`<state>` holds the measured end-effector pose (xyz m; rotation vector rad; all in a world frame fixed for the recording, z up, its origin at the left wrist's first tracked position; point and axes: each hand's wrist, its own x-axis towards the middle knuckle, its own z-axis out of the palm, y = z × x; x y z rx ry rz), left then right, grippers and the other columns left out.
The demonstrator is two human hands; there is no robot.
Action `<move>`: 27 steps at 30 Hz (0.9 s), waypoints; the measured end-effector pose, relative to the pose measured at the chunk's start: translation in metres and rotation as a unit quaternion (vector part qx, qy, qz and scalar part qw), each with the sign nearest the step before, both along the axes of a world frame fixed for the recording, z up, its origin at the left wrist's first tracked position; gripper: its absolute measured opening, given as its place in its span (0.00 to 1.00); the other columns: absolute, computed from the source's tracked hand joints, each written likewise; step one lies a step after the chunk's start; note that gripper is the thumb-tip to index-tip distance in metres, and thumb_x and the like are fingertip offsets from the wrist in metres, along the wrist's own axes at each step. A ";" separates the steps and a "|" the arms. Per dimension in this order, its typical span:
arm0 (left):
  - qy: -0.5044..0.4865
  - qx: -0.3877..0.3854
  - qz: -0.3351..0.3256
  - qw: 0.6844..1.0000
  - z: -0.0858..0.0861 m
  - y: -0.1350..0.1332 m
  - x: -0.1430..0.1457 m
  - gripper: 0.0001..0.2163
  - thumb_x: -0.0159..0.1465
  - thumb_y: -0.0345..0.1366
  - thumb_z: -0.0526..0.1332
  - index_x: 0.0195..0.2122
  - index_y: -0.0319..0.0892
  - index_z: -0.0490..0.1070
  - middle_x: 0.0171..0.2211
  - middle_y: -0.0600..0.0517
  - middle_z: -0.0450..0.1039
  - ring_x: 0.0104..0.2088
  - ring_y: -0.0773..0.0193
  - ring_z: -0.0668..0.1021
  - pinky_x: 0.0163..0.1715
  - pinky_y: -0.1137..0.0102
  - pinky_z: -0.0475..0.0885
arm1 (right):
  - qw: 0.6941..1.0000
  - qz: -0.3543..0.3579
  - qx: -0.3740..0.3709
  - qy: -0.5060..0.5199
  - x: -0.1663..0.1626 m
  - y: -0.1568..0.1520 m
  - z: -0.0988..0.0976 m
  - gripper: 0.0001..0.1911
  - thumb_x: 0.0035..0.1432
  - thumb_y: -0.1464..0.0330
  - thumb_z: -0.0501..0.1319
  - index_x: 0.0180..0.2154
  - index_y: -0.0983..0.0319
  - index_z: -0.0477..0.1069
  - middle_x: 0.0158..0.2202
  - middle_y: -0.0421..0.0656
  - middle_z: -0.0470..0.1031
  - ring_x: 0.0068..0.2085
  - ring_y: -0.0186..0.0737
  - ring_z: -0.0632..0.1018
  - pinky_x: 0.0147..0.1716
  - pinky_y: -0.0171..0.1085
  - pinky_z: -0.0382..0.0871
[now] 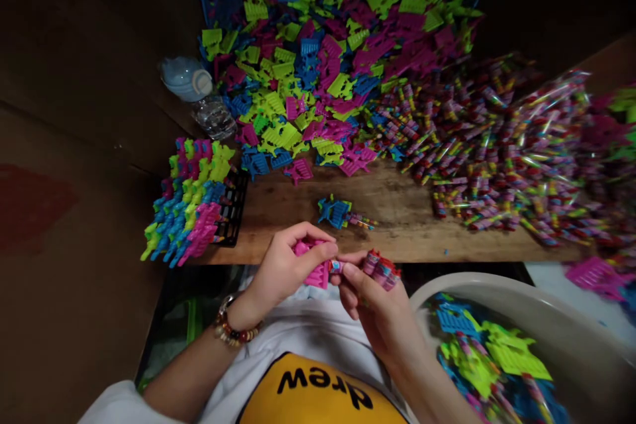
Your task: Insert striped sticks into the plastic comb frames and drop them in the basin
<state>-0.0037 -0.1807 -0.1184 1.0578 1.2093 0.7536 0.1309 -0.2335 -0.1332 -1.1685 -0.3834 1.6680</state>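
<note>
My left hand (285,268) is closed round a pink plastic comb-like toy piece (313,266), just in front of my chest. My right hand (375,308) pinches a small candy tube (336,267) against that pink piece, and it also grips a bundle of several wrapped candy tubes (381,269) in its fingers. Both hands meet at the near edge of the wooden table (397,212). A blue and green toy piece with a candy tube in it (338,212) lies on the table just beyond my hands.
A big heap of pink, green and blue plastic pieces (322,59) covers the far table. Wrapped candy tubes (501,152) are piled at the right. Stacked pieces sit on a black tray (191,202) at left, near a water bottle (196,89). A white basin (497,331) holds filled pieces.
</note>
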 end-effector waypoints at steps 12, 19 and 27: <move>0.089 0.108 0.021 0.990 -0.005 0.003 0.008 0.03 0.57 0.34 0.62 0.30 0.41 0.74 0.28 0.53 0.74 0.30 0.66 0.75 0.32 0.73 0.69 | 0.976 0.074 0.054 -0.196 0.011 0.014 0.000 0.12 0.51 0.61 0.66 0.32 0.62 0.70 0.18 0.36 0.70 0.17 0.30 0.67 0.15 0.29 0.61; 0.033 0.069 0.026 0.997 -0.033 0.022 0.003 0.10 0.60 0.36 0.59 0.42 0.39 0.70 0.30 0.53 0.72 0.30 0.67 0.75 0.32 0.73 0.70 | 0.994 0.070 -0.007 -0.083 0.016 0.036 -0.021 0.16 0.47 0.61 0.68 0.34 0.64 0.68 0.19 0.36 0.70 0.15 0.25 0.60 0.12 0.27 0.48; 0.055 0.071 0.039 0.995 -0.040 0.035 -0.013 0.16 0.55 0.33 0.61 0.45 0.38 0.65 0.35 0.48 0.75 0.30 0.66 0.78 0.30 0.72 0.73 | 0.962 0.089 0.063 -0.251 0.013 0.043 -0.048 0.18 0.48 0.55 0.65 0.32 0.64 0.69 0.22 0.39 0.71 0.19 0.30 0.64 0.16 0.30 0.53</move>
